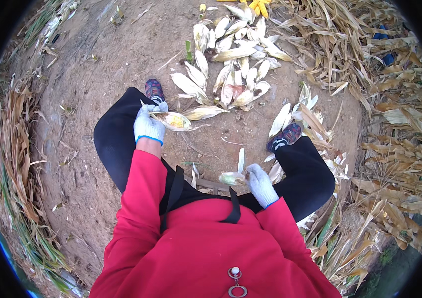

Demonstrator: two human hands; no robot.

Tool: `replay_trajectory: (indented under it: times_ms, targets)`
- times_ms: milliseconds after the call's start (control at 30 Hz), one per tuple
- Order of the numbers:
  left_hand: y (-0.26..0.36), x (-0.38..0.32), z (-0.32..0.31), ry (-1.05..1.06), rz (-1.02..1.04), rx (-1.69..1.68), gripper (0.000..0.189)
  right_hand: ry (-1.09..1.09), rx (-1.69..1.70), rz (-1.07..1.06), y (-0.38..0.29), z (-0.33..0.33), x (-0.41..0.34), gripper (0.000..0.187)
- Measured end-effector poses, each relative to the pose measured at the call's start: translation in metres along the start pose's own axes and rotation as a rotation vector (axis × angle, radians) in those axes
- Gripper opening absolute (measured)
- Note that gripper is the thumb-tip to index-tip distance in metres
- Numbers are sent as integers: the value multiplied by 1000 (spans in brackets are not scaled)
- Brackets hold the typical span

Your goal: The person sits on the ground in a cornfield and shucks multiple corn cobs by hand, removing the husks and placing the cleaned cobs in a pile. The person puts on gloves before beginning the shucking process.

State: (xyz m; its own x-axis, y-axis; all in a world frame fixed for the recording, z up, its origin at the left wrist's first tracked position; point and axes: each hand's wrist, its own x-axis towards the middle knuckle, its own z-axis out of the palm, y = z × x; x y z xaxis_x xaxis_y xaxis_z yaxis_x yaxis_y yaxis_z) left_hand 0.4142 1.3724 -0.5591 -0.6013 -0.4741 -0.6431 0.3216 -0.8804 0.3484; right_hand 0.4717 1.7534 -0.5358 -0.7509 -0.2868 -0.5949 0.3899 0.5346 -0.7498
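Observation:
My left hand (pixel 148 124), in a white knit glove with a blue cuff edge, grips an ear of corn (pixel 175 121) above my left knee. Its pale husk is partly open, and yellow kernels show through the gap. Low by my right thigh, my right hand (pixel 261 183) wears a matching glove. Its curled fingers hold torn corn husk (pixel 232 178), greenish white; what lies inside the fist is hidden. A narrow strip of husk (pixel 241 160) stands up just beyond it. On the dirt close to my left hand lies another ear in its husk (pixel 204 112).
Ahead, a loose pile of unhusked corn ears (pixel 235 52) lies on bare soil (pixel 80 123). Bare yellow cobs (pixel 259 6) show at its far end. Dry stalks and leaves (pixel 330 41) are heaped on the right, with more stalks (pixel 17 156) at left. Discarded husks (pixel 307 108) surround my right shoe (pixel 286 136).

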Motion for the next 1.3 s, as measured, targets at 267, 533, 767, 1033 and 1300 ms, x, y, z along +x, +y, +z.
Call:
replay_trajectory:
  times_ms: [267,533,767,1033,1300]
  targets:
    - [-34,-45,32,-481,-69,219,10,-5,-680,-255,-85,9,17,56]
    - [-66,-82,25,-550,-227,269,15,-72,-265,-326,-138,38,25,84]
    - [-61,-119,23,-710,37,1389,50,7,-289,-185,-120,36,20,91]
    - [-65,-128,22,-449,-480,854,35,2,-358,-327,-107,29,11,94]
    - [-84,-124,-14,-242,-604,666,29,272,-214,-557,-95,48,-1,66]
